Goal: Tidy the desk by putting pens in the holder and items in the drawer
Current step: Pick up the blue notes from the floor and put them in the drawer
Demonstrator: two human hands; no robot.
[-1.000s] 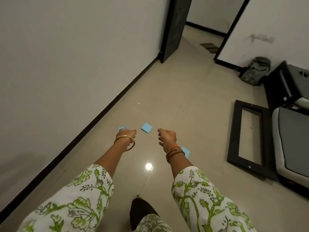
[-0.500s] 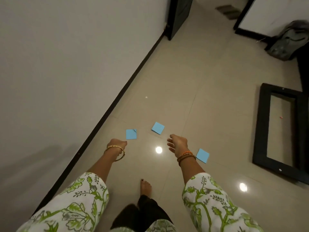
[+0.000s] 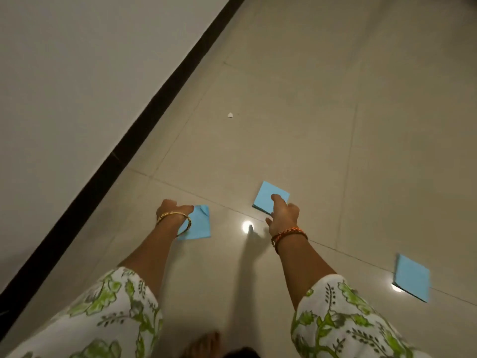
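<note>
Both arms have dropped to the floor: the left hand (image 3: 173,208) now lies over the near-left blue note (image 3: 198,224), the right hand (image 3: 283,212) over the middle blue note (image 3: 265,196) (contact unclear). The view has tipped down, losing doorway, bag and black frame.

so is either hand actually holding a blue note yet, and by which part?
Cannot be told. The left hand reaches over the left blue note; the right hand covers the middle blue note at its near edge. No grip shows.
</note>
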